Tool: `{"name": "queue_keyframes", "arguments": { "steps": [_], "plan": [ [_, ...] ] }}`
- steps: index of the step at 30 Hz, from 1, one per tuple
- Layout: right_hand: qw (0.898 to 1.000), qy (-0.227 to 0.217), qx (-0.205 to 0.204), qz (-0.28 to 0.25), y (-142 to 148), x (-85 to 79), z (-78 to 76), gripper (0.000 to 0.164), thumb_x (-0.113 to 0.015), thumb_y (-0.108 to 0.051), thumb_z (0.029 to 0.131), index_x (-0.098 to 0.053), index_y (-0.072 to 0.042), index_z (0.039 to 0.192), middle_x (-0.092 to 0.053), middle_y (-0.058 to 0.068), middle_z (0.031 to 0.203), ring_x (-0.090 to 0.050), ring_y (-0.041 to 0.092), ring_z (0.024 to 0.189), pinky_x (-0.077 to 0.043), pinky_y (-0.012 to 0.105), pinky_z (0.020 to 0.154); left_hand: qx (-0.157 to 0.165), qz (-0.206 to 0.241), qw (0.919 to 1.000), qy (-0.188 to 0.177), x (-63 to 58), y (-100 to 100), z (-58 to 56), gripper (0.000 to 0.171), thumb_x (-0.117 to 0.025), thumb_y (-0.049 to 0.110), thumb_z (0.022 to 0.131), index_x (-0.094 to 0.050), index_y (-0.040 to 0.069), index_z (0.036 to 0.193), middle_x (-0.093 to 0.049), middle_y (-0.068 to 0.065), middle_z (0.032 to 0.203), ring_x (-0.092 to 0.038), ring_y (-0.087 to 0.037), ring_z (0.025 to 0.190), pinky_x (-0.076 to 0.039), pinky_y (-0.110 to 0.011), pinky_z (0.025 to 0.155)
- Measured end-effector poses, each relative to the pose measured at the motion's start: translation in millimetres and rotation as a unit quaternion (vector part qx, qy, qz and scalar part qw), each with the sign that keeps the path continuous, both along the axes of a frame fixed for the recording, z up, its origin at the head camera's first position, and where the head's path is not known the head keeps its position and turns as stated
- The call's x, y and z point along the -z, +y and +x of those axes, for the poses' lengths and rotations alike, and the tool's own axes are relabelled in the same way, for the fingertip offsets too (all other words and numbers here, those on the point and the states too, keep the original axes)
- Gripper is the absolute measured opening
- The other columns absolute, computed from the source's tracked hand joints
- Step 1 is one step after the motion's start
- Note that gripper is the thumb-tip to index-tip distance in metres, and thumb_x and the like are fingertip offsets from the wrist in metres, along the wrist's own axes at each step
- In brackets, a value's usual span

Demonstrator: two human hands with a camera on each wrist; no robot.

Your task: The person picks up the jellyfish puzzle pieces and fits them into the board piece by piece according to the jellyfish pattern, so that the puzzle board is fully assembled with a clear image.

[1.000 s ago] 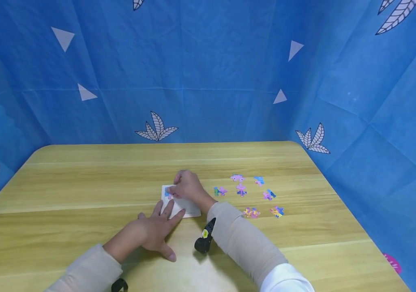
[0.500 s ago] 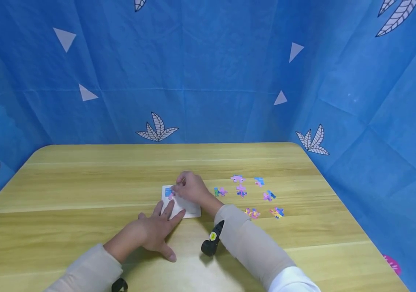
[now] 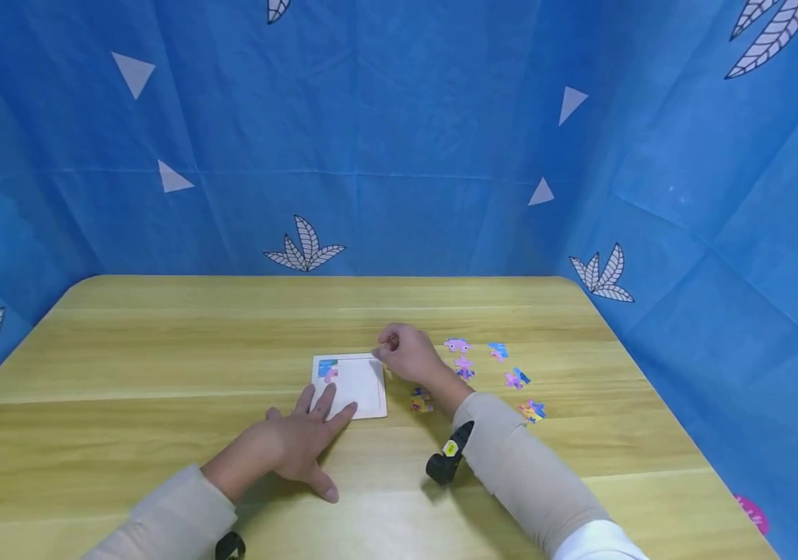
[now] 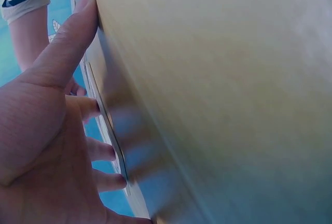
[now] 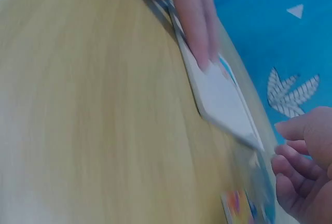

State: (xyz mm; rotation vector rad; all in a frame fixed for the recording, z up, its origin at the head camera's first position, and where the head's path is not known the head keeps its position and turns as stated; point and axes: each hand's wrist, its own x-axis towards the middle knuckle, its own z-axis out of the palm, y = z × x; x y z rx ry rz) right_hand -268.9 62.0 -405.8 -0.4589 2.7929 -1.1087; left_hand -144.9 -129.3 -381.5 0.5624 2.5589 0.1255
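A white jigsaw tray [image 3: 365, 390] lies on the table, with a blue, green and pink puzzle piece [image 3: 327, 365] in its far left corner. My left hand [image 3: 297, 445] spreads over the tray's near left part, fingertips resting on it. In the left wrist view those fingers [image 4: 106, 181] reach out straight to the tray's edge. Just off the tray's far right corner hovers my right hand [image 3: 411, 356], fingers loosely curled. The right wrist view shows a gap between thumb and fingers [image 5: 294, 168] and nothing held. Close by lies a yellow puzzle piece [image 3: 421, 400].
Several loose puzzle pieces lie to the right, among them a pink one with eyes [image 3: 458, 344], a blue and pink one [image 3: 498, 351] and a yellow and blue one [image 3: 532, 411]. The right forearm covers part of that area. A blue patterned cloth [image 3: 399, 155] hangs behind the table.
My right hand has let go of the puzzle piece in the tray's corner and moved right, past the tray's edge. The yellow piece under its wrist has come into view. The left hand stays put.
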Motion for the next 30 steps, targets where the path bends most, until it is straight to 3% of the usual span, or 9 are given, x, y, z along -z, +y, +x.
{"name": "queue_keyframes", "arguments": {
  "steps": [7, 13, 18, 30],
  "plan": [
    [1.0, -0.011, 0.024, -0.003, 33, 0.4, -7.2, 0.026, -0.066, -0.022, 0.089, -0.064, -0.005, 0.108, -0.062, 0.002, 0.086, -0.057, 0.014, 0.073, -0.048, 0.029, 0.066, -0.006, 0.011, 0.9999, -0.004, -0.2, 0, 0.9, 0.116, -0.073, 0.065, 0.062, -0.013, 0.021, 0.152, 0.0, -0.021, 0.157, -0.001, -0.047, 0.141, -0.019, -0.079, 0.092],
    [0.999, -0.005, 0.048, 0.016, 60, -0.8, -12.0, 0.027, -0.066, -0.021, 0.088, -0.063, -0.004, 0.109, -0.064, 0.004, 0.093, -0.06, 0.018, 0.086, -0.05, 0.034, 0.078, -0.004, 0.007, 1.0, 0.0, 0.1, -1, 1.0, 0.117, -0.072, 0.065, 0.062, -0.013, 0.022, 0.152, 0.0, -0.02, 0.157, -0.001, -0.046, 0.141, -0.02, -0.079, 0.092],
    [0.997, -0.029, 0.064, 0.023, 83, -1.8, -12.5, 0.031, -0.065, -0.022, 0.089, -0.061, -0.004, 0.114, -0.062, 0.008, 0.102, -0.06, 0.022, 0.093, -0.05, 0.037, 0.081, -0.001, 0.006, 1.0, 0.002, 0.2, 0, 1.0, 0.116, -0.072, 0.066, 0.062, -0.013, 0.022, 0.152, -0.001, -0.02, 0.157, -0.002, -0.046, 0.141, -0.02, -0.079, 0.092],
    [0.995, -0.027, 0.074, 0.06, 117, -3.9, -17.1, 0.039, -0.063, -0.021, 0.09, -0.058, 0.0, 0.122, -0.059, 0.018, 0.117, -0.055, 0.032, 0.108, -0.046, 0.045, 0.091, -0.003, 0.0, 1.0, 0.004, -0.7, 1, 1.1, 0.116, -0.071, 0.067, 0.062, -0.013, 0.022, 0.152, -0.001, -0.019, 0.158, -0.002, -0.045, 0.142, -0.022, -0.078, 0.093]
  ]
}}
